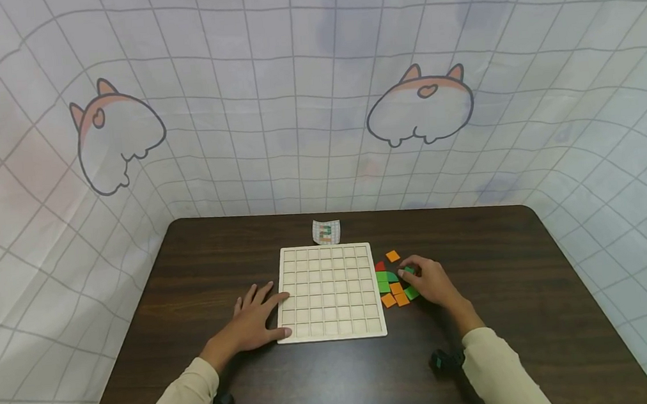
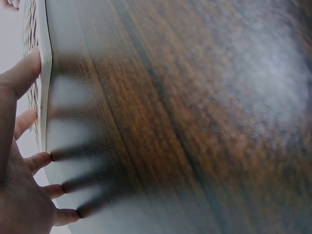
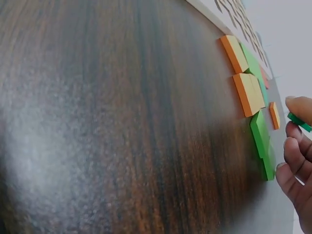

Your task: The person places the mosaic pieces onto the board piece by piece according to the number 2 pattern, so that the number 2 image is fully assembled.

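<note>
A pale wooden board (image 1: 329,301) with a grid of square recesses lies on the dark table. My left hand (image 1: 250,324) rests at its left edge, fingers spread, with thumb and index finger touching the rim. In the left wrist view the other fingertips (image 2: 57,190) meet the table. Right of the board, my right hand (image 1: 436,285) hovers over a group of flat tiles. Between its thumb and index finger it pinches a green tile (image 3: 299,122). Below and beside that hand lie orange tiles (image 1: 402,299), green tiles (image 1: 383,286) and a red tile (image 1: 380,266).
A small printed card (image 1: 326,232) with a coloured pattern lies behind the board. One orange tile (image 1: 393,256) sits apart at the back of the group. A white gridded curtain (image 1: 317,132) surrounds the dark wooden table (image 1: 202,264) at the back and sides.
</note>
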`<state>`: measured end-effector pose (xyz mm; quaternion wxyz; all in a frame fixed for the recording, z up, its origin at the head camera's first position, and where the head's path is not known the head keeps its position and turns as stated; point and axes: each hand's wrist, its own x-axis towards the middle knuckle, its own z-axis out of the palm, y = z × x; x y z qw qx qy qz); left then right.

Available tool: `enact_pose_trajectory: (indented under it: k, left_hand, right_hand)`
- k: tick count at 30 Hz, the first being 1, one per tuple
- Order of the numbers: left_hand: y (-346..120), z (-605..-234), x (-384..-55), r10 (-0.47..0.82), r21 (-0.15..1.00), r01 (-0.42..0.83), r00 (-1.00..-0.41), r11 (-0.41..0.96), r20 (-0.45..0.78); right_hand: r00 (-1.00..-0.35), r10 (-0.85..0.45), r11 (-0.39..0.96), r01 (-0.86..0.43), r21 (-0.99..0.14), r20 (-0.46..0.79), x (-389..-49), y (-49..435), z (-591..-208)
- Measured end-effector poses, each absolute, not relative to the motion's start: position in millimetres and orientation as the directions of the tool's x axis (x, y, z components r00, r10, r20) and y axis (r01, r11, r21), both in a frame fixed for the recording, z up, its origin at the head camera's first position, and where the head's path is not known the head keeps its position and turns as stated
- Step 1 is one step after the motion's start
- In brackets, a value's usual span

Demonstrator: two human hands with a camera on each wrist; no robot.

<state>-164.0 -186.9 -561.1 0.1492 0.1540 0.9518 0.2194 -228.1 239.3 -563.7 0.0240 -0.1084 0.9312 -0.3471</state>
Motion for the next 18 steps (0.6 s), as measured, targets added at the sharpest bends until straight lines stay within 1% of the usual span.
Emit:
enact_pose_trajectory:
  k: [9, 14, 18]
  left_hand:
    - [-186.8, -561.2, -164.5, 0.359, 0.485, 0.222, -0.909, 0.846, -0.210]
    - [-186.9, -559.5, -163.9, 0.374, 0.518, 0.227, -0.906, 0.825, -0.199]
    - [-186.1, -556.8, -164.0, 0.369, 0.520, 0.217, -0.905, 0.826, -0.209]
  right_hand:
    - [-0.976, -0.218, 0.718, -0.140, -0.681, -0.029, -223.9, 234.7, -560.0]
    - [-0.975, -0.221, 0.703, -0.138, -0.697, -0.030, -222.8, 233.0, -561.7]
    - [-0.974, -0.225, 0.694, -0.145, -0.706, -0.021, -221.5, 230.5, -560.8]
